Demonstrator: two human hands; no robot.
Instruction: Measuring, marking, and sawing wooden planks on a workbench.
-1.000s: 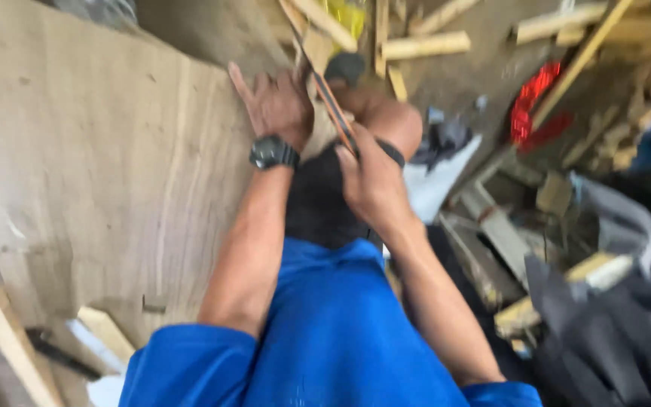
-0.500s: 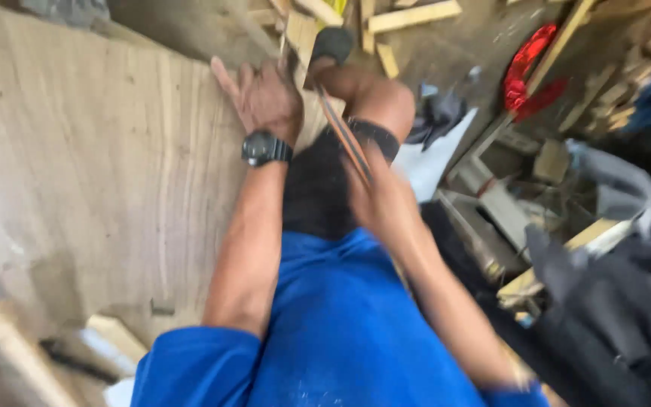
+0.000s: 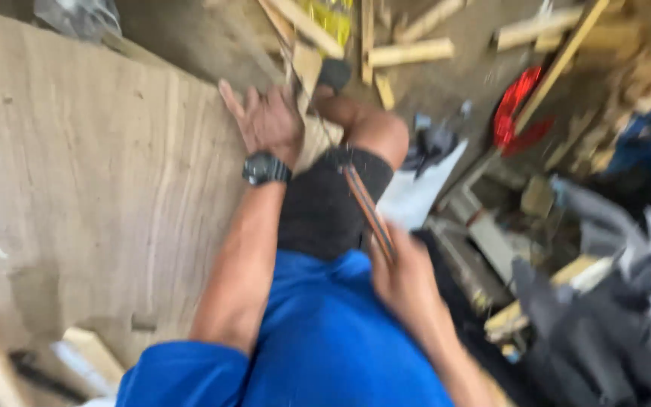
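Observation:
My left hand [image 3: 267, 119], with a black watch on the wrist, lies flat with fingers spread on the edge of a large plywood sheet [image 3: 77, 188]. My right hand [image 3: 404, 279] is closed around a thin reddish handsaw blade [image 3: 365, 203] that runs up toward the sheet's edge near my bent knee [image 3: 374, 132]. The picture is blurred by motion. I wear a blue shirt and black shorts.
Wooden offcuts [image 3: 408, 53] lie scattered on the ground beyond the knee. A red object [image 3: 514, 105] sits at upper right. Grey cloth or bags [image 3: 604, 301] pile at lower right. More wood pieces [image 3: 88, 350] lie at lower left.
My right hand has drawn back toward my body with the saw, from beside the left hand down to mid-frame. The left hand stays pressed on the plywood.

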